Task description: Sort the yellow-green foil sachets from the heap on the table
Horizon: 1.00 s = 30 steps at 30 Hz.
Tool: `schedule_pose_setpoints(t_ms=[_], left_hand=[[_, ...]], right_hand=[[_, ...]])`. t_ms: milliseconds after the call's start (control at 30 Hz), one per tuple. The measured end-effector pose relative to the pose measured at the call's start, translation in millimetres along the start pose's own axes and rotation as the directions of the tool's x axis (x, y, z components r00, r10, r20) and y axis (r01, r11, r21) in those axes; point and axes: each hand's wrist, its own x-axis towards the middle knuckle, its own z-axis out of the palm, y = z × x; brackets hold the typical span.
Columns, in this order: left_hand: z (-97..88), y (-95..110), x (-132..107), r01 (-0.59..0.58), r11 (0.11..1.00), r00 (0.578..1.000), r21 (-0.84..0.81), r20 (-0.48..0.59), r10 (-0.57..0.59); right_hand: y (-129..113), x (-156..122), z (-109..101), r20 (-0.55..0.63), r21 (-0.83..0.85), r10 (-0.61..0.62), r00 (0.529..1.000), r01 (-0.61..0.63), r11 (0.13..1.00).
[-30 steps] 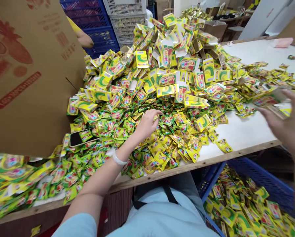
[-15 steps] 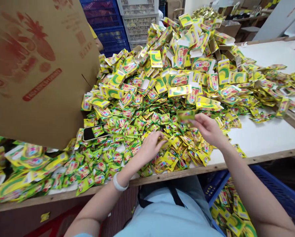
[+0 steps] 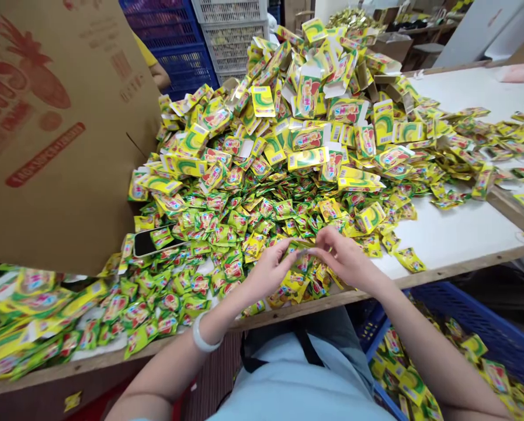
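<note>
Above the front of the heap, my left hand point(image 3: 268, 269) and my right hand point(image 3: 347, 260) meet fingertip to fingertip. Both are closed, pinching a small carton point(image 3: 304, 251) from either side. It is seen nearly edge-on and partly covered by the fingers, so its print hardly shows. Below and around the hands lie small yellow candy packets point(image 3: 294, 285), with green ones point(image 3: 169, 301) to the left. Behind them rises a tall pile of yellow-green printed cartons point(image 3: 308, 140), some with flaps standing up.
A large brown cardboard box point(image 3: 69, 193) stands at the left, beside a phone point(image 3: 145, 244) with a packet on it. A blue crate point(image 3: 476, 316) of filled cartons sits below the table edge at right. Behind are stacked crates point(image 3: 233, 47) and another person's arm point(image 3: 159, 76).
My right hand has come left and down with the small carton to meet my left hand, which now pinches it too. The view has shifted slightly right.
</note>
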Motion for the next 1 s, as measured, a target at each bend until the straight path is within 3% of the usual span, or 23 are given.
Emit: schedule_pose_setpoints(t_ms=[33, 100, 200, 267, 333, 400, 467, 533, 633, 733, 800, 900, 1000], left_hand=[[6.6, -0.1, 4.4, -0.009, 1.000, 0.998, -0.017, -0.059, 0.008], [23.1, 2.2, 18.9, -0.055, 0.998, 0.989, -0.029, -0.141, 0.050], [52.9, 13.9, 54.4, -0.221, 0.968, 0.967, 0.117, -0.104, 0.233], [73.7, 25.5, 85.2, -0.349, 0.899, 0.933, 0.266, 0.006, 0.360], [95.8, 37.2, 117.1, -0.410, 0.817, 0.910, 0.407, 0.126, 0.394], [120.5, 46.8, 144.2, -0.386, 0.718, 0.922, 0.579, 0.267, 0.280], [145.8, 53.8, 163.0, -0.314, 0.611, 0.936, 0.727, 0.344, 0.071], [165.8, 59.2, 174.0, -0.230, 0.556, 0.944, 0.798, 0.323, -0.073], [169.7, 64.5, 181.0, -0.143, 0.561, 0.960, 0.815, 0.253, -0.123], [135.1, 61.8, 177.4, -0.147, 0.589, 0.952, 0.794, 0.276, -0.134], [100.3, 54.7, 165.0, -0.155, 0.713, 0.937, 0.683, 0.330, -0.113], [54.5, 42.7, 128.6, -0.011, 0.954, 0.946, 0.300, 0.312, -0.087], [31.6, 37.9, 81.2, 0.156, 0.983, 0.905, -0.091, 0.413, -0.106]], right_hand=[[5.6, -4.6, 5.5, -0.110, 0.137, 0.038, 0.993, -0.023, 0.990], [17.5, -14.6, 16.2, -0.220, 0.422, 0.125, 0.967, -0.021, 0.906], [35.2, -30.9, 19.4, -0.328, 0.644, 0.267, 0.906, 0.008, 0.765], [45.9, -43.9, 7.1, -0.517, 0.635, 0.374, 0.770, 0.052, 0.771], [54.9, -58.8, -14.2, -0.671, 0.584, 0.423, 0.609, 0.082, 0.808], [61.6, -73.9, -37.1, -0.742, 0.567, 0.447, 0.500, 0.113, 0.816], [66.1, -86.3, -54.9, -0.758, 0.587, 0.472, 0.450, 0.156, 0.794], [69.1, -94.1, -64.5, -0.738, 0.621, 0.497, 0.456, 0.173, 0.764], [70.1, -98.3, -67.5, -0.640, 0.689, 0.531, 0.555, 0.110, 0.716], [62.4, -95.5, -67.6, -0.579, 0.703, 0.507, 0.639, 0.076, 0.707], [50.3, -89.1, -68.7, -0.602, 0.667, 0.447, 0.662, 0.109, 0.737], [24.9, -71.3, -67.5, -0.649, 0.584, 0.316, 0.692, 0.187, 0.790], [0.4, -47.7, -57.4, -0.623, 0.509, 0.171, 0.763, 0.229, 0.830]])
